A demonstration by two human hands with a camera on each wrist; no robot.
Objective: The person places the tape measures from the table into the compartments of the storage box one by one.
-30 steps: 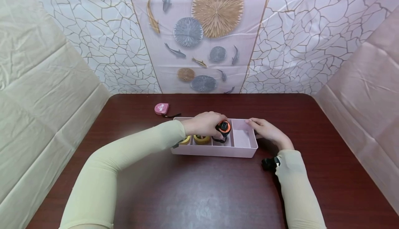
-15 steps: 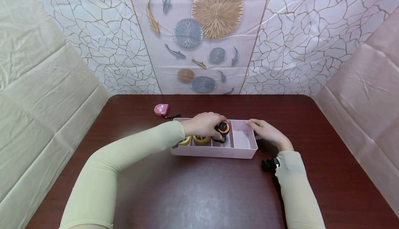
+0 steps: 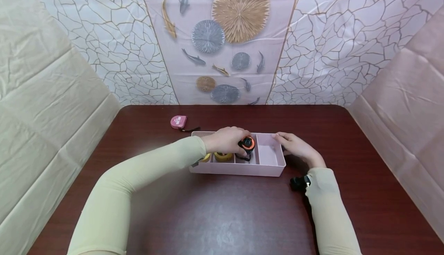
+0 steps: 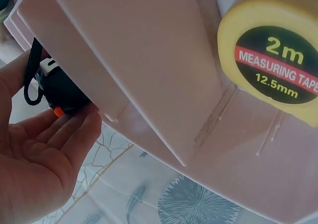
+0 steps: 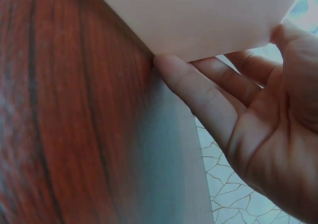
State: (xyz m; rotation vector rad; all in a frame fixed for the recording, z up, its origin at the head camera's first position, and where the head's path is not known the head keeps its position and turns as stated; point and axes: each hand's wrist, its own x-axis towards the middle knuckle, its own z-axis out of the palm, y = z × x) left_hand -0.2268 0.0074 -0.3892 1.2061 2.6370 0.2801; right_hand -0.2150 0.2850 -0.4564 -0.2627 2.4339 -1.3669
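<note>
My left hand (image 3: 227, 139) grips a black tape measure with an orange ring (image 3: 248, 143) at the third compartment of a pink divided tray (image 3: 239, 170). In the left wrist view, fingers and thumb hold that tape measure (image 4: 64, 90) beside a divider, and its black strap loops near the thumb. A yellow tape measure (image 4: 278, 55) marked 2m lies in another compartment. Two yellow tape measures show partly under my left arm, one of them (image 3: 223, 156) in the second compartment. My right hand (image 3: 300, 147) grips the tray's right end, thumb on the rim, fingers outside (image 5: 198, 90).
A pink tape measure (image 3: 178, 122) with a black strap lies on the dark red table (image 3: 222, 208), behind the tray's left end. The rightmost compartment (image 3: 270, 153) shows its bare floor. A patterned cloth wall (image 3: 222, 54) stands behind the table.
My left hand has sunk very slightly with the black and orange tape measure. My right hand stays at the tray's right end. The view has shifted a little.
</note>
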